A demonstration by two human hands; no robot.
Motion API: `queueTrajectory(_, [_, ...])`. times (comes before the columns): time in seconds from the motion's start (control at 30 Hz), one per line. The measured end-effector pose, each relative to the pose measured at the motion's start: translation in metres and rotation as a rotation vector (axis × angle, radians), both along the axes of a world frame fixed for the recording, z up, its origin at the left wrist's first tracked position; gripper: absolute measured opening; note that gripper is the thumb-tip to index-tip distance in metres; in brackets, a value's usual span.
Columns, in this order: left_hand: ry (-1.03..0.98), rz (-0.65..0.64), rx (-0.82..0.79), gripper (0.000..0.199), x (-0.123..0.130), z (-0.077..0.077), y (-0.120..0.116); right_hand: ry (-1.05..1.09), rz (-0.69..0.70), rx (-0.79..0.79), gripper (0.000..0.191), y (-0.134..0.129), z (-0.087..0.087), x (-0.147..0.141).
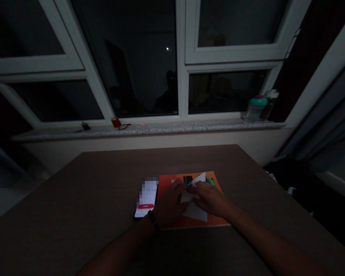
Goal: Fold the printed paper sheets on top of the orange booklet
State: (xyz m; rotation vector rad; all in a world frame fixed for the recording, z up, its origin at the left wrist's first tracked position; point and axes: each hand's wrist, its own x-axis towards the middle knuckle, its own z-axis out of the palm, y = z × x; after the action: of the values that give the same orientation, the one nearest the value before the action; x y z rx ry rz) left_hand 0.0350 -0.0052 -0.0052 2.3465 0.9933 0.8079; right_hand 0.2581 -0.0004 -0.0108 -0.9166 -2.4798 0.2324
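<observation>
From my remote feed the picture is dim, and that is my first worry: the creases and edges are hard to read, so a misplaced finger could easily go unnoticed. The left hand and right hand are together, their fingertips meeting on a white paper sheet, but I cannot tell whether they are pinching it or only pressing down. The sheet has angled flaps, with one point rising towards the far edge, and it lies on an orange folder on the brown surface. If the fingers lose their hold, a flap could spring up or the sheet could slide across the folder, and too much pressure could put a crease in the wrong place. A phone lies just beside the folder, right by the left hand, so a wide sideways move could knock it. The black wristband sits close to the phone too and could catch it. A small dark object lies on the folder near the fingertips and could snag the paper.
</observation>
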Motion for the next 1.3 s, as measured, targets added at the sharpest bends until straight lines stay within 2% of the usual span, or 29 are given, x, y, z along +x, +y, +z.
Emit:
queueTrajectory(0.27, [0.028,0.008,0.022,0.039,-0.003,-0.005,0.001,0.046,-0.004,0.105,0.035,0.001,-0.004,0.002])
queueTrajectory(0.37, [0.019,0.026,0.041,0.037,-0.002,-0.004,0.000,0.041,-0.004,0.118,0.031,0.001,-0.004,0.001])
queueTrajectory(0.67, [0.083,0.116,0.153,0.030,-0.005,-0.012,0.004,-0.040,0.052,-0.023,0.035,0.001,-0.004,0.000])
queueTrajectory(0.83, [0.166,0.107,0.236,0.030,-0.009,-0.015,0.005,-0.044,0.079,-0.089,0.036,0.004,-0.006,0.001])
queueTrajectory(1.07, [0.259,0.137,0.250,0.037,-0.011,-0.013,0.005,-0.068,0.094,-0.083,0.029,0.002,-0.003,0.003])
queueTrajectory(1.3, [0.229,0.188,0.266,0.038,-0.012,-0.010,0.007,-0.041,0.096,-0.101,0.023,0.000,0.001,0.003])
